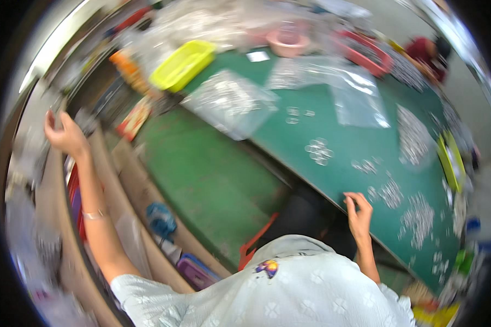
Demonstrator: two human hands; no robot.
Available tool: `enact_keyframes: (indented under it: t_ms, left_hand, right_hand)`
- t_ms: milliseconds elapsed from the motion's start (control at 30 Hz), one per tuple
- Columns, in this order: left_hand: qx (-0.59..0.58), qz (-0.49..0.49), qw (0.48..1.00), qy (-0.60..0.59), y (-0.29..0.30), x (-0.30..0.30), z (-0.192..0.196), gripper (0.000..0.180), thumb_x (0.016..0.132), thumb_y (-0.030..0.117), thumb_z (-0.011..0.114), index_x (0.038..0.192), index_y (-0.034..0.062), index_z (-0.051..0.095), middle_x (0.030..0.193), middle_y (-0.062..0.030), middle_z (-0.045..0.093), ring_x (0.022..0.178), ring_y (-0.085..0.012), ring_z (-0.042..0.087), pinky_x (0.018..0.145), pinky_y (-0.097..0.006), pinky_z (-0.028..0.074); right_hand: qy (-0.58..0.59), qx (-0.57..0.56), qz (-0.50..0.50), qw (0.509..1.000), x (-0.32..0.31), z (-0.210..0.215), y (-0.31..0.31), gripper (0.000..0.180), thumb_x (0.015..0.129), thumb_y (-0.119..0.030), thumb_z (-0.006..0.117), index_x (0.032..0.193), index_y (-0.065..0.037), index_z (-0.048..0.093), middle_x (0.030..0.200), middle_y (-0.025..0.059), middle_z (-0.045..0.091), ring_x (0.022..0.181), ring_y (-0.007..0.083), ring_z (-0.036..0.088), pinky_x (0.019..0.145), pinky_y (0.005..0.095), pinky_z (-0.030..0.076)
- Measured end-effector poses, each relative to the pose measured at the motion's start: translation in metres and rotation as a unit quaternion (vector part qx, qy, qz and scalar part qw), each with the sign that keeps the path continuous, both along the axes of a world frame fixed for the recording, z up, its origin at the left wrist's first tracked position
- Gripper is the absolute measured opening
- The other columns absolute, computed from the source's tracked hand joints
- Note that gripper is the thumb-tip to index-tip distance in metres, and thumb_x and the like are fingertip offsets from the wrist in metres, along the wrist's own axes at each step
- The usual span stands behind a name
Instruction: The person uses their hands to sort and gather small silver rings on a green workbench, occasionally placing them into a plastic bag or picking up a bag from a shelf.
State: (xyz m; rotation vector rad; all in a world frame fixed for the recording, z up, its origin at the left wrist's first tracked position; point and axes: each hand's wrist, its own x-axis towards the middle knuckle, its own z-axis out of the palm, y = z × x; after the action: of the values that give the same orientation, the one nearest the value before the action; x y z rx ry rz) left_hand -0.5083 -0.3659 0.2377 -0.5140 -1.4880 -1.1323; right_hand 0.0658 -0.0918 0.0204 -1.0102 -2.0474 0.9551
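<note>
My left hand (66, 135) is stretched far out to the left, over the shelving. Its fingers are apart and slightly bent, and nothing shows between them. By the near edge of the green table (289, 147) is my right hand (360, 217), its fingers loosely curved, with a gap between thumb and forefinger and no object visible there. Close to it lie small piles of shiny metal pieces (390, 193). A larger scatter of similar pieces (418, 218) spreads further right. Ring-like pieces (319, 151) form a cluster toward the table's middle.
Clear plastic bags of pieces (229, 101) lie on the table, near a yellow-green tray (183, 65), a pink bowl (287, 41) and a red basket (368, 54). Another person (428, 57) is at the far right. Cardboard-coloured shelf edges (142, 188) run along my left. A red stool (251, 245) stands close.
</note>
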Motion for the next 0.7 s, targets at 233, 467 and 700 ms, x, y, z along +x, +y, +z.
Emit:
enact_keyframes:
  t_ms: [233,467,700]
  left_hand:
    - [-0.305,-0.517,0.794,-0.098,0.245,0.296,-0.141,0.028,0.079,-0.008,0.057,0.104,0.0015,0.064,0.112,-0.0128,0.062,0.112,-0.0279,0.057,0.099,-0.04,0.042]
    - [-0.518,-0.605,0.594,-0.111,0.314,0.395,-0.244,0.031,0.082,0.001,0.064,0.113,0.0019,0.061,0.123,-0.0083,0.059,0.117,-0.0263,0.055,0.106,-0.057,0.029]
    - [-0.61,-0.549,0.571,0.009,0.328,0.393,-0.254,0.037,0.085,0.007,0.062,0.121,0.0004,0.057,0.133,-0.0099,0.054,0.131,-0.0327,0.042,0.102,-0.071,0.023]
  right_hand:
    - [-0.06,0.071,-0.203,0.975,0.088,-0.015,0.0,0.01,0.084,-0.001,0.062,0.093,0.001,0.066,0.09,0.0127,0.063,0.088,0.0291,0.057,0.081,0.0366,0.045]
    - [-0.124,0.124,-0.187,0.967,0.061,-0.015,0.03,0.032,0.08,-0.005,0.067,0.112,-0.004,0.064,0.118,0.0103,0.06,0.114,0.0314,0.053,0.095,0.0422,0.04]
    - [-0.264,0.12,-0.039,0.956,0.019,-0.009,0.075,0.053,0.083,-0.019,0.068,0.131,-0.005,0.052,0.142,0.0099,0.045,0.136,0.0346,0.034,0.106,0.0534,0.031]
